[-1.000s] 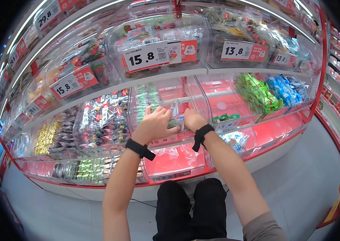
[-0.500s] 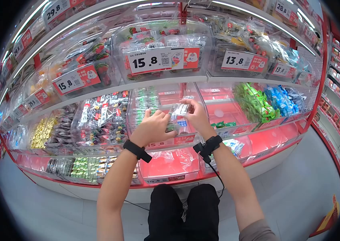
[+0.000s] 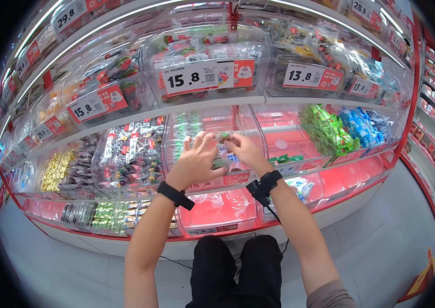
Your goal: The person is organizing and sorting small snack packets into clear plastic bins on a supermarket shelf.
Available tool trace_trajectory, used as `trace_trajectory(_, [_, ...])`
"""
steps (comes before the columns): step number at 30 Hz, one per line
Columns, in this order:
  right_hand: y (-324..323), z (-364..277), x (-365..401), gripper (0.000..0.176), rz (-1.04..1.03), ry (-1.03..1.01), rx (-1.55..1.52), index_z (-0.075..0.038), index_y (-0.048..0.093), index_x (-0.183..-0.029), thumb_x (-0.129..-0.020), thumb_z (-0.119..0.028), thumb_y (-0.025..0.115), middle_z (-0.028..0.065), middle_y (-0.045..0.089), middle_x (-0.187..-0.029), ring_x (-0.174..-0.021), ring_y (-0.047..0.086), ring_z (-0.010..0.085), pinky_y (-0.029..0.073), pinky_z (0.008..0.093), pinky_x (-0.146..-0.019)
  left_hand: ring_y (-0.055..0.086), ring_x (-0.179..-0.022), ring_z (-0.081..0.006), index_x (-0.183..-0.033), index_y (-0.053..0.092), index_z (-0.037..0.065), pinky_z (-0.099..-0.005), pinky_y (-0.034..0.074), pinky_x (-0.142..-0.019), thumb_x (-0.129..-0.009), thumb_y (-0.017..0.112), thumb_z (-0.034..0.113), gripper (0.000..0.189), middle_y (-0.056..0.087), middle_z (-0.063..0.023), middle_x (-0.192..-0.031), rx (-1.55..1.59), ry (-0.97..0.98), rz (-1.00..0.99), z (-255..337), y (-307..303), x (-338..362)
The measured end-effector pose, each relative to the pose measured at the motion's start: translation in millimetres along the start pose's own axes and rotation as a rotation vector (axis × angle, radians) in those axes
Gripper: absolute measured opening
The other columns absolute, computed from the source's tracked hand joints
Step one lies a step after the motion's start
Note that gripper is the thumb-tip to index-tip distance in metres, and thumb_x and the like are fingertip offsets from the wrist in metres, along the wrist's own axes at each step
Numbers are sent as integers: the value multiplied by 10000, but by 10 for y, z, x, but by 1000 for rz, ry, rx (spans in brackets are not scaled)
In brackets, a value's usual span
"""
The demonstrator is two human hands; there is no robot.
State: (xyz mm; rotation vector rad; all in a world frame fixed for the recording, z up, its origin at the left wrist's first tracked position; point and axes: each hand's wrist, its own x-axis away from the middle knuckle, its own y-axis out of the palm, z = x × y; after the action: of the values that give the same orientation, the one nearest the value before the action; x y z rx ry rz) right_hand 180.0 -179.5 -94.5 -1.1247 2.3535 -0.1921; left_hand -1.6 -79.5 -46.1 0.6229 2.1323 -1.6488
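Both of my hands are over the clear bin point(image 3: 212, 123) in the middle of the second shelf. My left hand point(image 3: 197, 159) has its fingers apart and slightly curled, with nothing seen in them. Close on its right, my right hand point(image 3: 245, 151) pinches a small green packet point(image 3: 224, 136) by its edge. Rows of small green and white packets point(image 3: 186, 126) stand in the left part of the bin. Some white and blue packets lie below my right fingers, partly hidden by both hands.
To the left is a bin of dark and red packets point(image 3: 132, 149). Green packets point(image 3: 325, 128) and blue packets point(image 3: 364, 128) fill a bin at the right. Above, a shelf edge point(image 3: 207, 107) runs across below bins with price cards point(image 3: 207, 77). A lower bin point(image 3: 217, 213) is beneath.
The white-faced packet is no longer at my right fingers, and a small green one shows there instead. My right hand has shifted slightly down. My left hand's fingers have lifted and spread.
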Motion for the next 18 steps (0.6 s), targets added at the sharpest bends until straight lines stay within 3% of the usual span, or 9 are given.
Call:
trace_trajectory(3, [20,40,-11,395,-218,15,47,-80,489,-1322,-961,-240,511,56,615,-1058,-924,558,106,482,292,-730,286,-1328,-340,-1101,615,59,-553,262,-1019,-743,635,502,570,349,-131,-1394,-36,19,49,4,-1,3])
trace_trajectory(5, [38,-92,79,389,-246,73,16,-72,491,-1306,-961,-250,484,92,614,-1018,-882,561,147,473,312,-714,283,-1336,-323,-1105,619,70,-553,262,-1021,-739,644,497,563,340,-125,-1405,-42,22,83,9,-24,10])
trace_trajectory(9, [25,-294,169,408,-291,175,15,-87,462,-1343,-965,-241,460,108,621,-1009,-893,572,181,472,342,-745,342,-1303,-300,-1106,607,36,-553,254,-1026,-744,653,476,571,401,-137,-1347,34,4,12,-1,-12,-1])
trace_trajectory(12, [33,-190,102,395,-324,223,38,-110,483,-1341,-959,-208,459,143,630,-1090,-1004,598,229,479,375,-784,411,-1244,-293,-1098,600,5,-553,253,-1023,-752,650,468,580,470,-144,-1262,98,-21,-47,-8,32,1])
trace_trajectory(15, [42,-34,32,395,-158,153,270,-125,531,-1306,-928,-234,504,182,614,-1164,-1100,586,272,476,396,-864,457,-1187,-293,-1093,597,-10,-551,256,-1017,-764,639,471,585,516,-145,-1181,97,-32,-52,2,7,-18])
trace_trajectory(18, [52,-62,15,458,-334,345,794,-102,560,-1274,-866,-310,578,201,580,-1227,-1164,549,308,440,419,-960,468,-1165,-288,-1104,597,-5,-551,267,-1009,-774,628,480,588,533,-147,-1148,61,-19,-69,11,-15,-23])
